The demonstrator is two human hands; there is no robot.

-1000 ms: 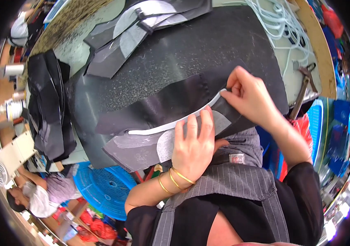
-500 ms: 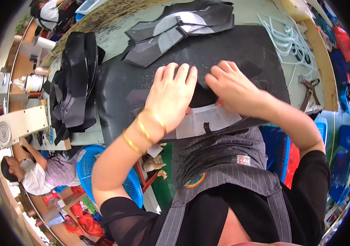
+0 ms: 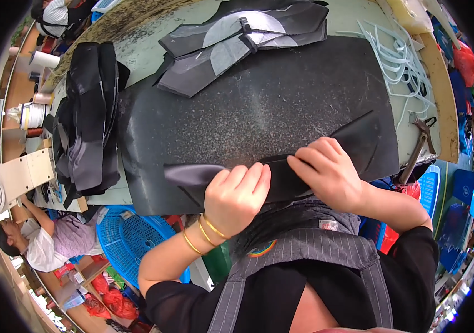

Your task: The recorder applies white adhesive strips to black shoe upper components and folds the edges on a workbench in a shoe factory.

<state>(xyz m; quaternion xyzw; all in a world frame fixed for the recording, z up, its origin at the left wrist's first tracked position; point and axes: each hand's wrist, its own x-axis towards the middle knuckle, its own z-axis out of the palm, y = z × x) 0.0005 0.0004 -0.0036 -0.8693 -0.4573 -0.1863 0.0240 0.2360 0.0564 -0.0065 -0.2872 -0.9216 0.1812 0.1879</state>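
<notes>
A long black piece of sheet material (image 3: 359, 141) lies across the near side of a dark work mat, its ends spread out to either side. My left hand (image 3: 234, 194) is closed on its near edge, left of the middle, with the fingers curled over it. On the right of the middle my right hand (image 3: 325, 175) grips the same piece, fingers bent and pressed together. The thumbs and the part of the piece under both palms are hidden. The dark mat (image 3: 231, 111) is speckled with pale dust.
Black and grey cut pieces (image 3: 214, 50) are stacked at the mat's far edge. More black pieces (image 3: 89, 122) lie to the left. A hammer (image 3: 419, 147) and pale blue cord (image 3: 395, 66) are at the right. A blue basket (image 3: 123, 238) stands lower left, near a seated person (image 3: 59, 233).
Both hands have come nearer to my body, drawing the black piece toward the mat's near edge. The pale grey strip that showed between them is now out of sight.
</notes>
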